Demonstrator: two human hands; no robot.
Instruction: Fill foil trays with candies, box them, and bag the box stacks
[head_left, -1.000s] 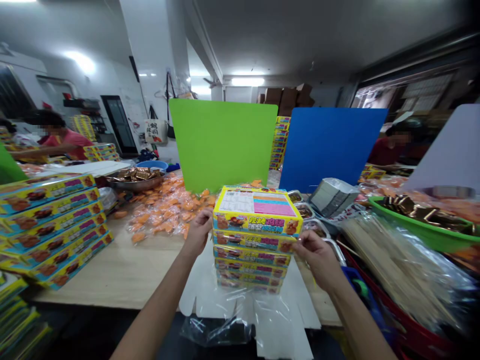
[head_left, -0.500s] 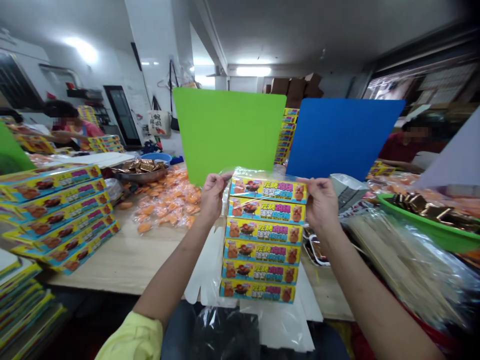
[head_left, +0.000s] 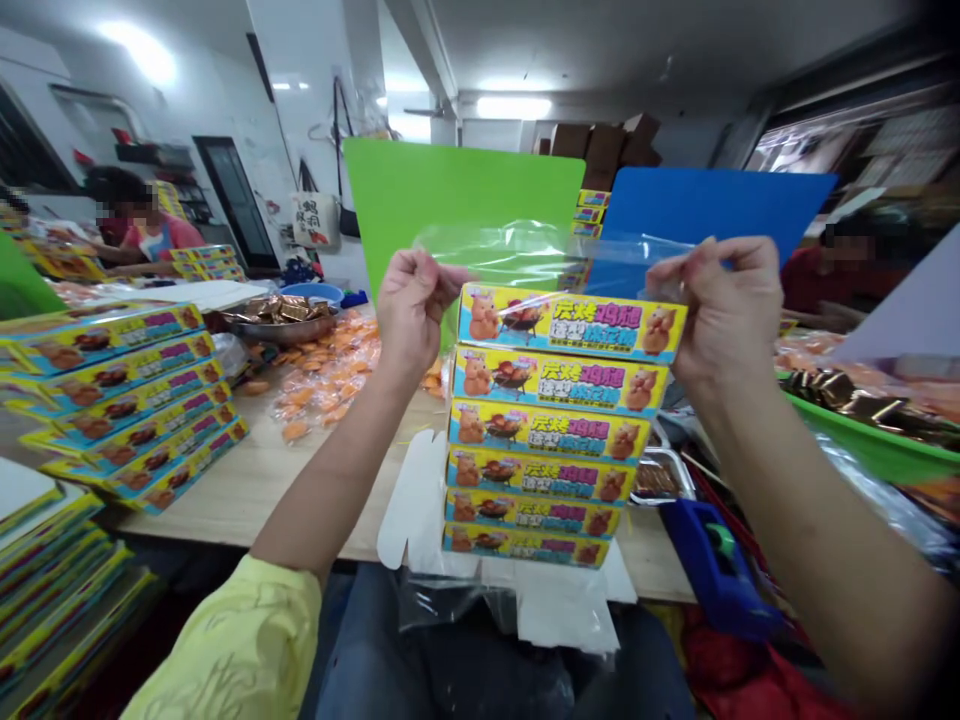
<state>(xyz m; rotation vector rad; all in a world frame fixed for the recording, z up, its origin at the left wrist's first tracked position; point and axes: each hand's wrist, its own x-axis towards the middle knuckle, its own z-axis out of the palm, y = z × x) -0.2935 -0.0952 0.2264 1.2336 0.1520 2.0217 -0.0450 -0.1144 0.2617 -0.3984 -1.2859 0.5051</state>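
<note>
In front of me stands a stack of several yellow and blue printed boxes [head_left: 551,435], inside a clear plastic bag [head_left: 517,245]. My left hand [head_left: 411,305] is closed, pinching the bag's edge near the top left corner of the stack. On the other side my right hand [head_left: 731,300] pinches the bag film too, thumb and fingers together beside the top box. The film is stretched between both hands above the top box. White card flaps [head_left: 420,500] lie under and around the stack at the table's front edge.
Another box stack [head_left: 142,400] stands at left, with wrapped orange pieces [head_left: 330,375] behind. A blue tape dispenser [head_left: 716,570] and a tray [head_left: 660,475] are at right, near a green basin [head_left: 847,425]. Green [head_left: 465,200] and blue boards [head_left: 712,225] stand ahead; co-workers sit at both sides.
Both hands have risen, and the bag's film now stretches higher above the stack. The stack appears larger and closer. The tape dispenser at right has come into sight.
</note>
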